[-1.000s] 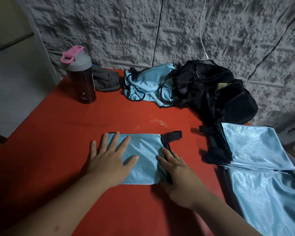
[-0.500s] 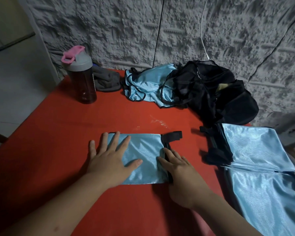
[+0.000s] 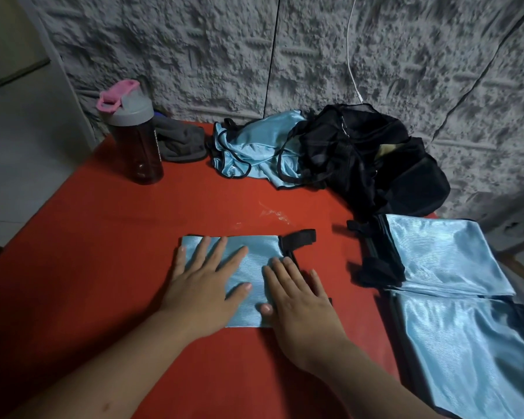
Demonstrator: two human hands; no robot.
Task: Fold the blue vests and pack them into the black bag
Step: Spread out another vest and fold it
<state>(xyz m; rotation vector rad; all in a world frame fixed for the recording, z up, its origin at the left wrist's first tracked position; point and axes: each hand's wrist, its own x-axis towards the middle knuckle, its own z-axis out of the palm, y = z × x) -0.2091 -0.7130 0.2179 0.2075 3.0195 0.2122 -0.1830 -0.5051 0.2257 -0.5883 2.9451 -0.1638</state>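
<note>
My right hand [image 3: 297, 300] has slid inward onto the vest [image 3: 256, 267], flat beside my spread left hand [image 3: 204, 285].

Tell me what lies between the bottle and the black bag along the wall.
In the head view, a grey cloth and crumpled blue vests lie between the bottle and black bag.

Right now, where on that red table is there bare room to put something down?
Bare: the stretch between the bottle and the folded vest; also the near-left table. Crowded: the back by the black bag and the right-hand vest stack.
</note>
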